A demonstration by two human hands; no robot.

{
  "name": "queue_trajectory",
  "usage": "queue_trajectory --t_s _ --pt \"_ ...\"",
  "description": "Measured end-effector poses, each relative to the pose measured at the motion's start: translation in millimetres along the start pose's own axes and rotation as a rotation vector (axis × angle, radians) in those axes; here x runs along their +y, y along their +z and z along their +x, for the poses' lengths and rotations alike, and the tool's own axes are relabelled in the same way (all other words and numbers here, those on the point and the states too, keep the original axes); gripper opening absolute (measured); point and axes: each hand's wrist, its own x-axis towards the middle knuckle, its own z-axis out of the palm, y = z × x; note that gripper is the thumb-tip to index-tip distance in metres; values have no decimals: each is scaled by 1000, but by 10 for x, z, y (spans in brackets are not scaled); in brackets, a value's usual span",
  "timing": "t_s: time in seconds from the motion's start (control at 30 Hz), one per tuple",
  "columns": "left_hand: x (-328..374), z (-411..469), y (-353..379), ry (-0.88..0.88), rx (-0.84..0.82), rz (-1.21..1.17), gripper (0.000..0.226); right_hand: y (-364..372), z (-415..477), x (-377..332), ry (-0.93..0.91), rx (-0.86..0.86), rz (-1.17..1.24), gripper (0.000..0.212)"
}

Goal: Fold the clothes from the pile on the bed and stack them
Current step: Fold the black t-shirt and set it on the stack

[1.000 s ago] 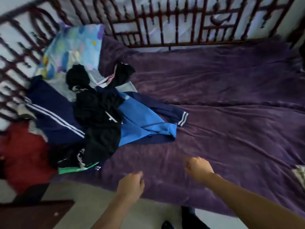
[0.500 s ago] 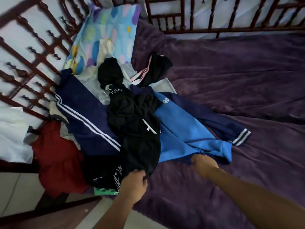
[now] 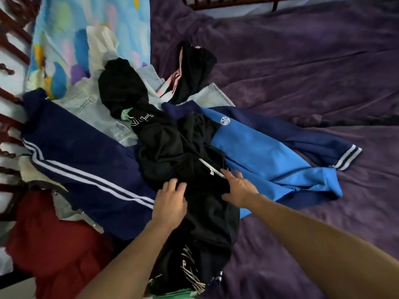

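At the near edge of the bed (image 3: 302, 87), the left hand (image 3: 170, 203) and right hand (image 3: 239, 188) rest flat on the black garment (image 3: 172, 147) (palms down, fingers spread), gripping nothing, arms outstretched

Black garment (image 3: 194, 212): you lose its lower end at bottom edge. Red garment (image 3: 54, 244): cropped there too. Bed rail (image 3: 10, 124): blurred.

The bare left forearm (image 3: 133, 251) and right forearm (image 3: 313, 238) reach forward over the black garment (image 3: 172, 152), the left hand (image 3: 170, 203) resting palm-down on its left side, the right hand (image 3: 239, 188) touching its right side with fingers (image 3: 229, 175) straight and spread.
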Motion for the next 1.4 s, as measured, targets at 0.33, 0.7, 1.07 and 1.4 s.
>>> queue_trajectory --t_s 0.33,0.7,1.07,1.4 --pt "-36 1028 -149 271 -178 243 67 221 -1120 -7 -212 436 284 33" --pt "938 792 -1189 299 -73 -251 33 -364 -2568 874 183 959 496 35" --pt "2299 -138 -2292 301 68 -367 10 -198 -3818 1577 285 961 170 17" --pt "3578 -69 -2145 371 -322 -458 17 -425 -4093 2625 547 951 228 20"
